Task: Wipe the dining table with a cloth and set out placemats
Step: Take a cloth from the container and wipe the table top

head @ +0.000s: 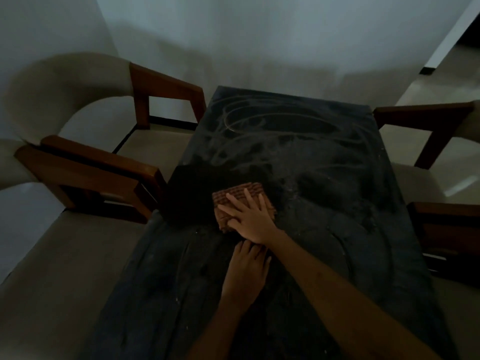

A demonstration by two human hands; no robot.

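Note:
A folded brown checked cloth [237, 197] lies on the dark dining table [324, 193], whose top shows pale dusty wipe streaks. My right hand [249, 219] presses flat on the cloth with its fingers spread and straight. Just behind it, nearer to me, my left hand [246, 271] rests on the bare tabletop; its fingertips are tucked under my right wrist and hidden. Left of the cloth a darker, cleaner patch [189, 193] reaches the table's left edge. No placemats are in view.
Two wooden-armed chairs with pale upholstery [85, 178] stand close along the table's left side. Two more chairs [441, 131] stand at the right side. A white wall runs behind the far end of the table, and light floor shows at the far right.

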